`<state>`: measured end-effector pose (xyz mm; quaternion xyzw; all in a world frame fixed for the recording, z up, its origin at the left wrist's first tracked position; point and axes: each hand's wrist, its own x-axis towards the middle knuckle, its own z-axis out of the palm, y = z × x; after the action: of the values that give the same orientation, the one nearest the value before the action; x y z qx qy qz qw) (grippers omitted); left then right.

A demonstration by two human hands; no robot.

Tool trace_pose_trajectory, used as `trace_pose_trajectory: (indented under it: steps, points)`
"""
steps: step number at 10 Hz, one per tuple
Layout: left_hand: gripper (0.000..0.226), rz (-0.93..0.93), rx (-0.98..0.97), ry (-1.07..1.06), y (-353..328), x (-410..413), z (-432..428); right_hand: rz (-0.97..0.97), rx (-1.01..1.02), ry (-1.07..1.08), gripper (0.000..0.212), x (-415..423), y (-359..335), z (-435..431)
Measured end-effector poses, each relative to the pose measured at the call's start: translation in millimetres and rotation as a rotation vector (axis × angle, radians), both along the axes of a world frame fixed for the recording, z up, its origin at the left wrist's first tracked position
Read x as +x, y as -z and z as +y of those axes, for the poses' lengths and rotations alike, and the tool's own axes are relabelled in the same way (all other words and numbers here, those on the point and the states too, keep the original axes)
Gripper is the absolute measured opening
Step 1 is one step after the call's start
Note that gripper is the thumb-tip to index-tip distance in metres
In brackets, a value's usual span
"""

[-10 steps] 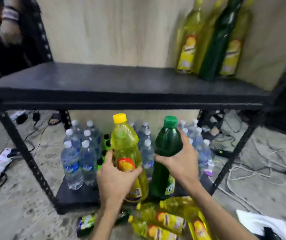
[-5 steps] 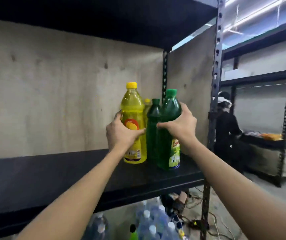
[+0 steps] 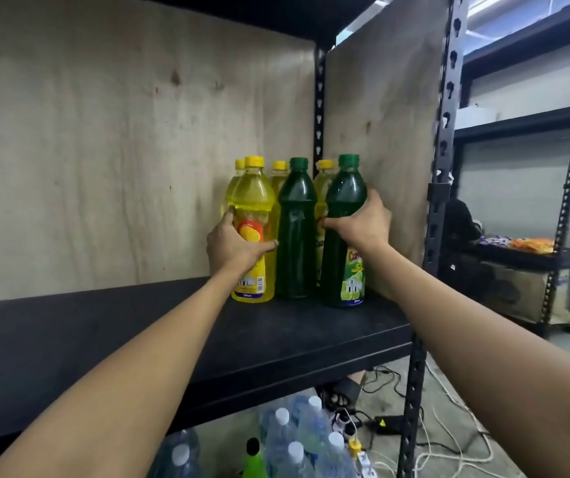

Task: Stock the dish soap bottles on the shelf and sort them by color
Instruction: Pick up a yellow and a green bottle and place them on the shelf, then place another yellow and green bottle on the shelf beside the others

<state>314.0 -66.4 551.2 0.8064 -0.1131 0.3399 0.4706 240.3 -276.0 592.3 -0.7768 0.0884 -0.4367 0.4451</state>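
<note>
The colour sorting is put at risk by how the bottles stand. A tall yellow plastic dish soap bottle with a yellow cap (image 3: 253, 232) and a dark green plastic dish soap bottle with a green cap and a lime label (image 3: 345, 236) are set upright at the right end of the black shelf board (image 3: 104, 339), with a second dark green bottle (image 3: 295, 232) between them and three yellow-capped bottles (image 3: 279, 167) behind. If both are released where they stand, yellow and green would be left interleaved, and a later reshuffle would be needed. A knock-over is also judged possible: the bottles are tall, narrow and packed close, so a sideways pull on withdrawal could topple a neighbour, and the front row could be carried towards the shelf edge.

The left hand (image 3: 233, 241) is wrapped around the label of the yellow bottle, thumb across the front and fingers round its left side. The right hand (image 3: 362, 224) is closed on the shoulder of the lime-labelled green bottle, thumb pointing left. Both forearms are stretched forward and upward over the board, wrists nearly straight. Whether the bottle bases are fully seated cannot be told for certain.
</note>
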Motion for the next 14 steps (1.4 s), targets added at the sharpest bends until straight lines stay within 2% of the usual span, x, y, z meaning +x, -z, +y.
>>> trace_pose_trajectory:
  steps: [1,2,3,4,5,6,7,8,9,10,11,12,14]
  points:
    - [0.099,0.080,0.034,0.027,-1.5,-2.3,-0.3,0.049,-0.024,-0.019,0.096,-17.4,2.0,6.3]
    - [0.108,0.245,0.056,0.084,-3.5,-29.5,8.5,0.056,-0.050,0.045,0.110,-57.5,16.1,32.8]
    - [0.078,0.153,-0.186,0.166,17.5,-103.6,49.1,-0.055,-0.142,0.064,0.086,-115.8,69.0,75.7]
    - [0.044,-0.072,-0.408,0.115,83.5,-198.8,118.4,-0.023,-0.207,-0.082,0.058,-177.1,162.0,129.1]
    - [0.028,-0.148,-0.514,-0.179,174.9,-277.2,170.9,0.219,-0.231,-0.268,0.045,-220.2,265.4,171.8]
    - [0.024,0.067,-0.680,-0.503,276.9,-311.7,197.9,0.654,-0.245,-0.390,0.047,-236.3,356.1,194.3]
    - [0.021,0.504,-1.016,-0.702,379.4,-318.4,214.0,1.038,-0.277,-0.486,0.055,-242.1,430.3,201.7]
    - [0.035,0.964,-1.408,-0.714,464.0,-323.7,229.0,1.254,-0.290,-0.527,0.065,-248.3,500.5,208.4]
    - [0.070,1.274,-0.768,-0.822,529.0,-332.5,241.1,1.395,-0.367,-0.537,0.079,-250.6,564.3,218.0]
    - [0.073,1.176,0.599,-0.434,577.6,-335.1,260.8,1.474,-0.554,-0.518,0.094,-253.3,610.4,227.1]
    - [0.080,1.156,0.978,-0.183,604.3,-314.9,285.2,1.470,-0.756,-0.522,0.098,-251.1,640.8,235.3]
    - [0.086,1.175,1.151,-0.089,621.7,-298.1,297.5,1.478,-0.894,-0.495,0.101,-247.5,661.6,241.8]
    - [0.080,1.108,1.219,-0.041,638.5,-275.6,287.2,1.412,-1.118,-0.435,0.080,-249.2,684.6,247.4]
